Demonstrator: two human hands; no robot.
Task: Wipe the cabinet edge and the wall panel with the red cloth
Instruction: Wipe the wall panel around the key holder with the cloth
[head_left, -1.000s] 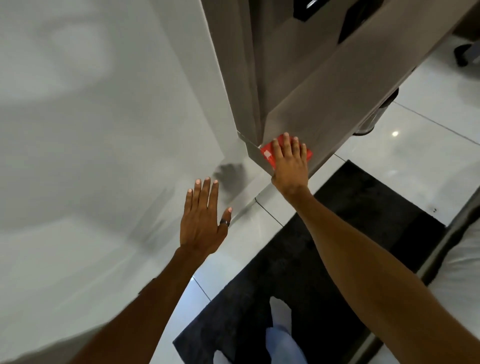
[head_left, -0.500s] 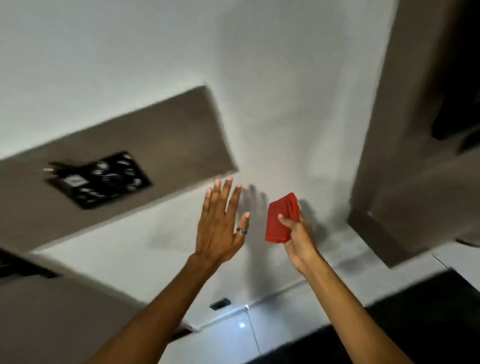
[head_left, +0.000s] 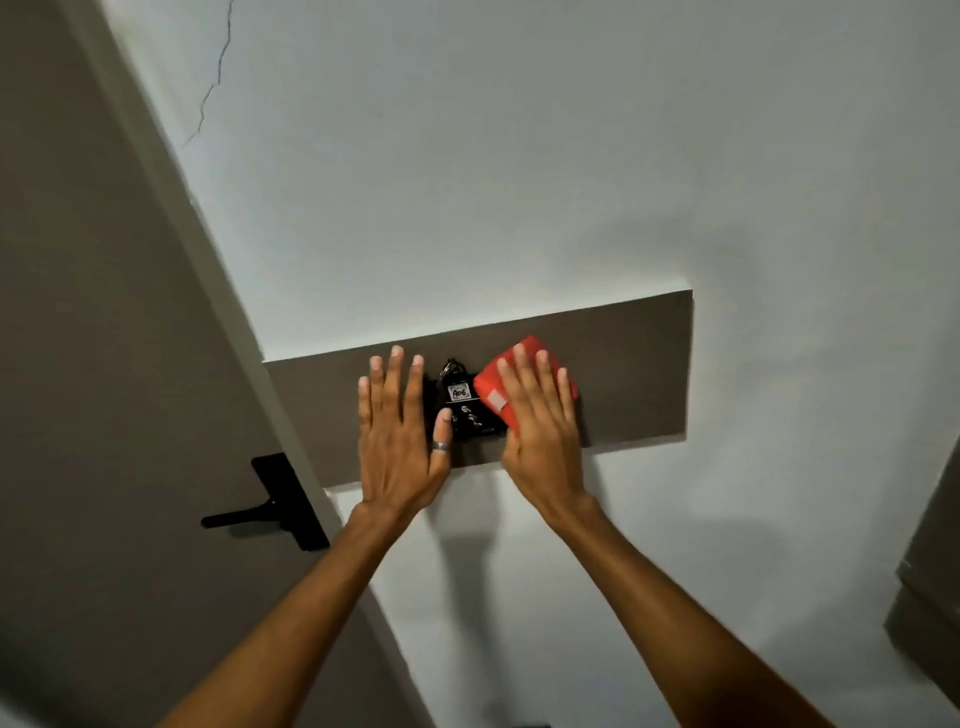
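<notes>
Pressing the folded red cloth (head_left: 524, 382) flat-fingered just right of the black key holder (head_left: 464, 402), the right hand (head_left: 540, 436) wipes the long grey-brown wall panel (head_left: 639, 374); the left hand (head_left: 400, 441) rests open-fingered left of it. Panel wiping looks barely begun.

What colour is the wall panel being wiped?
Grey-brown; the wall panel shows best in the head view.
</notes>
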